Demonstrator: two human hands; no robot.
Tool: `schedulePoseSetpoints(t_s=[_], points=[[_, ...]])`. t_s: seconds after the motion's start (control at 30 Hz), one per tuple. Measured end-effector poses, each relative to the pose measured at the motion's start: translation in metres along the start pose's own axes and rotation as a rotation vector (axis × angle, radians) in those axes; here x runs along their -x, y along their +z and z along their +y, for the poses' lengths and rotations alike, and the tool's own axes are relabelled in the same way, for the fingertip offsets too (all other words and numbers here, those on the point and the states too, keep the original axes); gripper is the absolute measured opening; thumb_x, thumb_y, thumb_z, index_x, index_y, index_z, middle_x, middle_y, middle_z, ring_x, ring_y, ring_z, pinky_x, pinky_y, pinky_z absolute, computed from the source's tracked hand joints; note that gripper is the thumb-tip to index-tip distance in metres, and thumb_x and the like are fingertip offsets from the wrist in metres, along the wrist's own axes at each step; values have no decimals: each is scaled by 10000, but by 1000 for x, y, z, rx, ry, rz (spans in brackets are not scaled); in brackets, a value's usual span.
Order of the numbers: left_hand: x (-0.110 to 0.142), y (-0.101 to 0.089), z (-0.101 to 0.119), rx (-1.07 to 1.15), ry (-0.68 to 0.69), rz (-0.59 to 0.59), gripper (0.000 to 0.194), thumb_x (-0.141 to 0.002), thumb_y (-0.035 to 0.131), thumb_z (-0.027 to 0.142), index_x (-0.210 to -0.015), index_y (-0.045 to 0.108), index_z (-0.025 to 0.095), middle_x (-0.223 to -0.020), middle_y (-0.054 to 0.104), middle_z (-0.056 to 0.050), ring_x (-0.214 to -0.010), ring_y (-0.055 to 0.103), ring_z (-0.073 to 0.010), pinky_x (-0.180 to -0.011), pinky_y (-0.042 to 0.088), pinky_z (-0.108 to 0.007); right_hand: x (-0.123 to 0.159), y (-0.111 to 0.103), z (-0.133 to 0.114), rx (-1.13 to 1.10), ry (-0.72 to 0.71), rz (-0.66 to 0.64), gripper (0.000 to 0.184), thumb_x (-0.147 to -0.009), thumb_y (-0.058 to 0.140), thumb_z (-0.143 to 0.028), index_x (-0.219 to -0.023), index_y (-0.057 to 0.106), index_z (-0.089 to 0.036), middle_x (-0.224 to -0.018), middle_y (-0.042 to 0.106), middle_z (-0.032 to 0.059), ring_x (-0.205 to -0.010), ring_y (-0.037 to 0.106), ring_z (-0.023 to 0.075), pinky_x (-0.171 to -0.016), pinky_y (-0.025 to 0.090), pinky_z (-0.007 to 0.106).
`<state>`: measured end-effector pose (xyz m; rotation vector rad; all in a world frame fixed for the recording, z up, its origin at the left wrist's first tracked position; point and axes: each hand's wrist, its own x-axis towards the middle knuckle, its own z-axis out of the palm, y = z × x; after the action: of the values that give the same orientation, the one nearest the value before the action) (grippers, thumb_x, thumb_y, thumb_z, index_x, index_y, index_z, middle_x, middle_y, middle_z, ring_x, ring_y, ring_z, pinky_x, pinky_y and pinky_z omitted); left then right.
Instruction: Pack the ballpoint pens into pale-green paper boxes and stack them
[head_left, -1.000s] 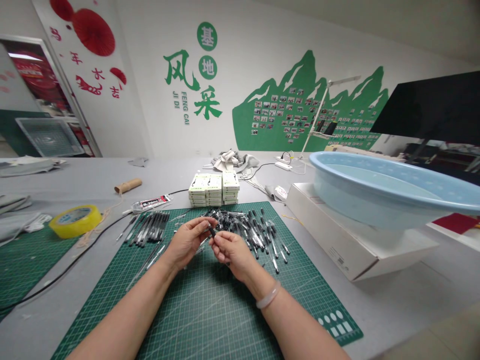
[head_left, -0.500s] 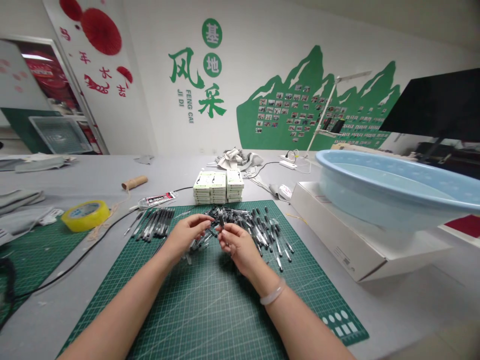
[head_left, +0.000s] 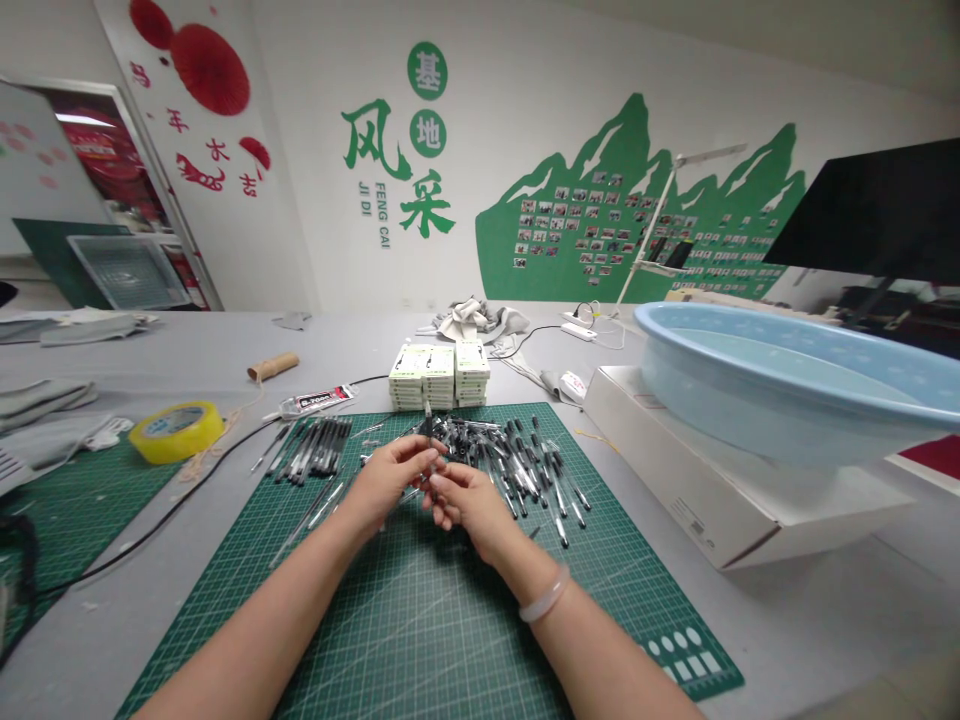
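My left hand point(head_left: 390, 480) and my right hand point(head_left: 466, 505) meet over the green cutting mat point(head_left: 420, 620), fingers pinched together on one black pen point(head_left: 429, 428) that stands nearly upright between them. Just behind the hands lies a loose heap of black pens point(head_left: 517, 460). A tidy row of pens point(head_left: 315, 447) lies on the mat to the left of my left hand. A pale bangle point(head_left: 545, 600) sits on my right wrist.
White pen boxes point(head_left: 439, 375) stand at the mat's far edge. A blue basin point(head_left: 787, 375) rests on a white carton point(head_left: 720, 485) at the right. Yellow tape roll point(head_left: 176, 430), a glue tube point(head_left: 315, 402), a black cable point(head_left: 150, 520) and a cardboard roll point(head_left: 274, 366) lie left.
My hands drew back slightly toward me and closed together; the pen between them now stands nearly upright instead of lying low. The view shifted a little to the left.
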<state>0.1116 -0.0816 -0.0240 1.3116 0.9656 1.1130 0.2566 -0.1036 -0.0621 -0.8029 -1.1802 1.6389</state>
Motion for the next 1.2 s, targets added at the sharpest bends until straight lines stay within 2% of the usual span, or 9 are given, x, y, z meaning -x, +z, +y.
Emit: schedulePoseSetpoints(t_s=[0.1, 0.2, 0.27, 0.4, 0.5, 0.63, 0.8, 0.97, 1.2], points=[[-6, -22, 3, -145, 53, 50, 421, -707, 646, 490, -985, 707, 180, -803, 689, -68, -661, 593, -179, -573, 426, -266, -1, 0, 0, 33, 5, 66, 357, -721, 670, -438, -909, 604, -142, -730, 662, 35, -456, 530, 84, -398, 348, 191], [-21, -83, 7, -591, 112, 402, 469, -738, 574, 524, -1034, 700, 182, -828, 703, -86, -723, 609, -233, -600, 414, -299, -2, -2, -2, 81, -20, 129, 351, -719, 662, -437, -905, 598, -145, -741, 664, 39, -455, 526, 86, -381, 324, 186], [-29, -132, 5, -1002, 22, 593, 461, -737, 570, 503, -1000, 716, 155, -917, 709, -140, -844, 615, -311, -673, 411, -349, -2, -3, -3, 91, -43, 152, 321, -728, 649, -428, -869, 605, -143, -710, 652, 31, -455, 514, 80, -383, 308, 183], [-37, -199, -6, -1357, -193, 533, 454, -783, 491, 464, -980, 730, 133, -982, 702, -206, -922, 607, -383, -714, 399, -398, -3, -5, -2, 92, -77, 186, 261, -731, 630, -381, -833, 616, -141, -668, 634, 19, -455, 497, 77, -394, 303, 188], [-38, -208, -16, -1390, -241, 451, 450, -777, 492, 467, -971, 735, 142, -1010, 698, -205, -933, 608, -382, -721, 400, -394, -4, -7, -1, 102, -99, 200, 218, -735, 613, -344, -826, 621, -145, -662, 630, 15, -464, 499, 78, -400, 305, 190], [-38, -195, -24, -1390, -241, 400, 472, -775, 480, 492, -989, 730, 153, -1017, 698, -187, -923, 614, -364, -714, 405, -383, -5, -10, 1, 103, -108, 202, 189, -744, 596, -316, -825, 624, -147, -658, 630, 13, -474, 504, 80, -407, 318, 190], [-35, -193, -26, -1418, -208, 463, 468, -813, 423, 446, -1016, 721, 148, -1015, 700, -183, -916, 616, -352, -711, 413, -369, -5, -10, 1, 101, -102, 208, 176, -738, 597, -303, -817, 625, -149, -653, 632, 15, -484, 511, 85, -412, 326, 191], [-28, -213, -19, -1416, -270, 561, 437, -800, 449, 424, -1044, 690, 153, -990, 696, -138, -895, 599, -315, -678, 402, -335, -4, -10, 0, 88, -112, 215, 178, -729, 606, -305, -809, 630, -148, -651, 632, 17, -486, 513, 88, -413, 327, 195], [-26, -240, -23, -1307, -318, 549, 288, -624, 625, 395, -660, 672, 113, -702, 656, -161, -787, 572, -367, -647, 394, -400, -5, -11, 0, 89, -113, 224, 163, -728, 597, -286, -805, 629, -146, -643, 626, 18, -492, 514, 89, -415, 334, 192]])
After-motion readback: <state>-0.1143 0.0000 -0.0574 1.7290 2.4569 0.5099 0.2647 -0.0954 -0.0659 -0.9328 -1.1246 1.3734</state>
